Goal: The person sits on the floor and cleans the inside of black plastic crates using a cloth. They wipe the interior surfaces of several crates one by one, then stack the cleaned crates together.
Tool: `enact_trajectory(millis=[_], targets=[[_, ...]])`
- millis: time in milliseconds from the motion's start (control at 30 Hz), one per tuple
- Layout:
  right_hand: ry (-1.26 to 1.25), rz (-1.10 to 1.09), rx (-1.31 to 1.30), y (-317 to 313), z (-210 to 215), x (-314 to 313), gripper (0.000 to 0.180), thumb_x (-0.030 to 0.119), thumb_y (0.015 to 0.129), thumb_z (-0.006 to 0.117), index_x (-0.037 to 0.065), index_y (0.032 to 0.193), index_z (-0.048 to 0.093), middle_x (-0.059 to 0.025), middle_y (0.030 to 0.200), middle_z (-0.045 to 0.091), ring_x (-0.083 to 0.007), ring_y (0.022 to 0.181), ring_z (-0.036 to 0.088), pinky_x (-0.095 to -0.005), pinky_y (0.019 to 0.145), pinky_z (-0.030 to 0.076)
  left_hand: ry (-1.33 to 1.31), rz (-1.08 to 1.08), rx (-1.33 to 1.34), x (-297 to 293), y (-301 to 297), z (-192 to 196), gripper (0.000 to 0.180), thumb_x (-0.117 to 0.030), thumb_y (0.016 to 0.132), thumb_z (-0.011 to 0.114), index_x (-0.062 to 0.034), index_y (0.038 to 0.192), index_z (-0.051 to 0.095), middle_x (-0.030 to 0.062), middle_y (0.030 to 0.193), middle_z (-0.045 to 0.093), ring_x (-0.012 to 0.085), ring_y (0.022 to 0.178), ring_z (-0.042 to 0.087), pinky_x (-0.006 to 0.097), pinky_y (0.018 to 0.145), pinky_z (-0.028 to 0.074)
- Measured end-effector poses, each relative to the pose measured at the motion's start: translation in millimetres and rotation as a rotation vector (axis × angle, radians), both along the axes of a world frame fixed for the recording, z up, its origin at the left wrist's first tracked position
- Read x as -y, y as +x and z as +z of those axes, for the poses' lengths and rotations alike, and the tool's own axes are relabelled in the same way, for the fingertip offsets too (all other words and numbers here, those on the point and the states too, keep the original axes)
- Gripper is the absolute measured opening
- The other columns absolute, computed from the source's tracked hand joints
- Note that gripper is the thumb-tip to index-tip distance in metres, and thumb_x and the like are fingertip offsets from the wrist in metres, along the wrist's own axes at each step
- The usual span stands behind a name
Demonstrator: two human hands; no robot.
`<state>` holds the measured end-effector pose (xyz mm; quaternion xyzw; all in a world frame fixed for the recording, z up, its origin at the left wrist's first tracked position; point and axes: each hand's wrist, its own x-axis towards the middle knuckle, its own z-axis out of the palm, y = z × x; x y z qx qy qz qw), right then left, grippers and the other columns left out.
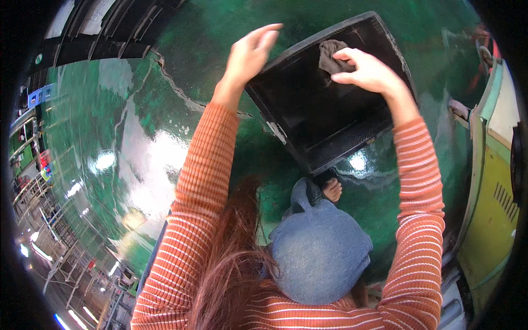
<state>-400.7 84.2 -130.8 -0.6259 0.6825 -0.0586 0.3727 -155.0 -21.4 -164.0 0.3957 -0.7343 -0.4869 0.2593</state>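
A black plastic crate (308,113) with low walls sits tilted on the floor in front of me. A crumpled dark grey-brown cloth (329,56) is in its far part. Above the crate, my right hand (369,71) is open, thumb and forefinger apart, with the cloth just beyond the fingertips. Whether the fingers touch the cloth I cannot tell. My left hand (250,56) is in the air by the crate's left rim, fingers stretched out and nothing in them.
The glossy green floor (104,137) has cracks and worn grey patches. A yellow-green machine cabinet (492,203) stands close on my right. At the far left are dark racks (110,27) and metal frames. My denim-covered knee (322,247) is below the crate.
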Motion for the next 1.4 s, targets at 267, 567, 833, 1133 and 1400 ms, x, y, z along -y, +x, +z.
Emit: enact_trajectory(millis=[267, 567, 833, 1133, 1400], targets=[[-0.379, -0.127, -0.018, 117, -42, -14, 0.016, 0.015, 0.068, 0.063, 0.009, 0.083, 0.066, -0.0133, 0.099, 0.061, -0.0285, 0.087, 0.062, -0.0401, 0.073, 0.050, 0.497, 0.458, -0.258, -64, 31, -12, 0.049, -0.038, 0.097, 0.032, 0.0004, 0.114, 0.058, 0.0115, 0.109, 0.060, 0.0197, 0.101, 0.055, 0.030, 0.095, 0.037], [-0.211, -0.219, 0.132, 169, -78, 0, 0.018, 0.010, 0.070, 0.060, -0.001, 0.084, 0.064, -0.0216, 0.092, 0.062, -0.0368, 0.085, 0.062, -0.0433, 0.076, 0.050, 0.411, 0.607, -0.366, -68, 12, -23, 0.064, -0.045, 0.097, 0.014, -0.0008, 0.107, 0.059, 0.0111, 0.098, 0.063, 0.0194, 0.093, 0.056, 0.031, 0.092, 0.039], [-0.415, -0.436, 0.524, 172, -50, -10, 0.018, 0.009, 0.072, 0.057, 0.002, 0.087, 0.064, -0.0192, 0.088, 0.063, -0.0369, 0.081, 0.060, -0.0443, 0.074, 0.049, 0.547, 0.669, -0.446, -73, 15, -12, 0.060, -0.046, 0.097, 0.015, -0.0037, 0.111, 0.056, 0.0111, 0.100, 0.062, 0.0203, 0.093, 0.056, 0.031, 0.090, 0.042], [-0.227, -0.299, 0.334, 166, -83, -16, 0.023, 0.006, 0.070, 0.055, 0.003, 0.091, 0.064, -0.0205, 0.091, 0.062, -0.0359, 0.088, 0.059, -0.0423, 0.078, 0.047, 0.454, 0.609, -0.336, -63, 17, -21, 0.060, -0.045, 0.097, 0.013, -0.0072, 0.112, 0.057, 0.0102, 0.104, 0.063, 0.0195, 0.098, 0.054, 0.031, 0.095, 0.037], [-0.188, -0.413, -0.009, 34, 10, -52, 0.019, 0.012, 0.074, 0.061, 0.002, 0.089, 0.065, -0.0125, 0.083, 0.066, -0.0169, 0.077, 0.064, -0.0290, 0.072, 0.049, 0.090, 0.475, -0.154, 36, 20, -12, 0.056, -0.044, 0.097, 0.023, 0.0025, 0.116, 0.048, 0.0127, 0.101, 0.064, 0.0202, 0.102, 0.055, 0.030, 0.095, 0.036]])
